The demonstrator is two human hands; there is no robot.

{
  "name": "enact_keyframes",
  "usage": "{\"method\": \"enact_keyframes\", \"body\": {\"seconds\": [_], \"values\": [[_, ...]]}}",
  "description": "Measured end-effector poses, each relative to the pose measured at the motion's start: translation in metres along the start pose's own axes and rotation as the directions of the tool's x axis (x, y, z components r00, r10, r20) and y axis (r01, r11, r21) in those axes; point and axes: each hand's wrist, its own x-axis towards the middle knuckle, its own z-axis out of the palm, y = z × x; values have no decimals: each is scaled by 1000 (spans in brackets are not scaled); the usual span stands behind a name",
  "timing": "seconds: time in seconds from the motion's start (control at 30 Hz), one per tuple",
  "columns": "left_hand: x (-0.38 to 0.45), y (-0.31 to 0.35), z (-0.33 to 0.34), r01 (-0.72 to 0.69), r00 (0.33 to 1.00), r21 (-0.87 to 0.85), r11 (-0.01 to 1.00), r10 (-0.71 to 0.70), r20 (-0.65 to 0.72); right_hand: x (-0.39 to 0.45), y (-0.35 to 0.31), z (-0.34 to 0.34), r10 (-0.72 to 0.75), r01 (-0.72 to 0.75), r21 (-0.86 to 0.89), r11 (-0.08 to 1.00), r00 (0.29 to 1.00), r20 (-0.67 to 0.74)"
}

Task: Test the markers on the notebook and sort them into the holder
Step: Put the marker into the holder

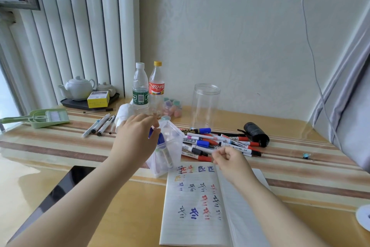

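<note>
Left hand at holder, right hand over marker pile.
Left hand [136,136] pinches a blue marker [160,139] at the mouth of the clear holder [170,146]; grip clenched on it. Notebook [198,202] lies open just beside. Right hand [230,160] curled above loose markers [220,142] on surface, grasping nothing visible.

The left hand [138,136] hides part of the holder [170,146] — marker labels too small to read.

Holder [170,146] just left of the marker pile [218,143], notebook [198,204] in front, jar [205,104] behind.
</note>
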Motion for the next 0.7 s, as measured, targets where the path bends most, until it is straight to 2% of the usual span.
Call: {"method": "enact_keyframes", "body": {"seconds": [0.1, 0.23, 0.37, 0.57, 0.7], "values": [[-1, 0, 9, -123, 991, 69, 990, 127, -53, 16, 6, 9, -95, 101, -218, 971, 995, 38], [-8, 16, 9, -312, 929, 151, 938, 335, -156, 45, 6, 30, -194, 231, -451, 862, 973, 128], [-30, 31, 21, -484, 864, 140, 864, 497, -78, 69, 4, 56, -210, 277, -606, 745, 961, 181], [-47, 26, 49, -538, 843, 57, 841, 536, 58, 74, 3, 60, -189, 220, -580, 784, 975, 114], [-48, 28, 57, -439, 883, -48, 897, 441, 158, 54, 0, 34, -166, 173, -483, 858, 984, 56]]}}
